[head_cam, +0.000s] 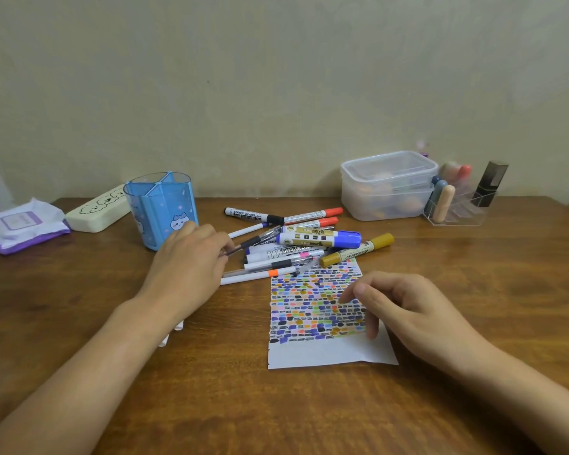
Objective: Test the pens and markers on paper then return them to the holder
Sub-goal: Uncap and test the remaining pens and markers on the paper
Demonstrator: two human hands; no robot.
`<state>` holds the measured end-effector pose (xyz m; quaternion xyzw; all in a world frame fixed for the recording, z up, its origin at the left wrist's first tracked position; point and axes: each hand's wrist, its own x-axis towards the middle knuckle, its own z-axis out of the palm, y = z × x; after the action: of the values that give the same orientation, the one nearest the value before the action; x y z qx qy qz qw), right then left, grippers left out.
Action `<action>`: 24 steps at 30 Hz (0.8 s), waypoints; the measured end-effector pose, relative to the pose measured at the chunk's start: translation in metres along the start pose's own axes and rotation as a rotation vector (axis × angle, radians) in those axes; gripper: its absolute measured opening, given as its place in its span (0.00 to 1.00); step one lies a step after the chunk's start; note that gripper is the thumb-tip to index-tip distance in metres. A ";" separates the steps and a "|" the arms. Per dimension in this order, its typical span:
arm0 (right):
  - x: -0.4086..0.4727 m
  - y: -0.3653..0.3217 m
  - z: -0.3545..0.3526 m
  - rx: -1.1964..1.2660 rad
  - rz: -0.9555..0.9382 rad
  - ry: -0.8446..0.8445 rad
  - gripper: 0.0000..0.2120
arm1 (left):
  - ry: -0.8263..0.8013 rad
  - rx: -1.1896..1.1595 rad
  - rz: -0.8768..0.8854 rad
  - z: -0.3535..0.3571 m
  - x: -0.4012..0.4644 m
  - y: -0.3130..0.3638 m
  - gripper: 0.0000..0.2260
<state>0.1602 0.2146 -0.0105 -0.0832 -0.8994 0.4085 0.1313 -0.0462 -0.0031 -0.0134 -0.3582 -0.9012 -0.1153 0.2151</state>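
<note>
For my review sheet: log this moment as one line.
left hand: gripping black pen in pile | right hand: resting on paper | holder: empty

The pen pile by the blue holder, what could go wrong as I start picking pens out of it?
1. Your left hand is pinching a black pen that lies under other markers in the pile; pulling it may roll some across the table.
2. The blue holder stands just behind that hand, so a backward nudge might tip it.
3. Only the fingertips of your right hand touch the paper, so it may slide.
</note>
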 end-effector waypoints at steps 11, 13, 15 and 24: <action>-0.002 -0.005 0.000 -0.049 0.012 -0.074 0.12 | 0.067 -0.038 0.048 -0.012 -0.003 0.012 0.09; -0.002 -0.004 0.000 -0.052 -0.005 -0.074 0.12 | 0.058 -0.058 0.053 -0.013 -0.004 0.014 0.09; -0.002 -0.002 0.000 -0.040 -0.034 -0.065 0.10 | 0.060 -0.117 0.049 -0.015 -0.005 0.016 0.09; -0.007 -0.005 0.003 -0.023 -0.232 -0.114 0.28 | -0.017 -0.486 0.171 -0.027 -0.024 0.074 0.08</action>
<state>0.1660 0.2074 -0.0100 0.0431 -0.9137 0.3841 0.1255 0.0288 0.0259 0.0028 -0.4752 -0.8153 -0.3067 0.1242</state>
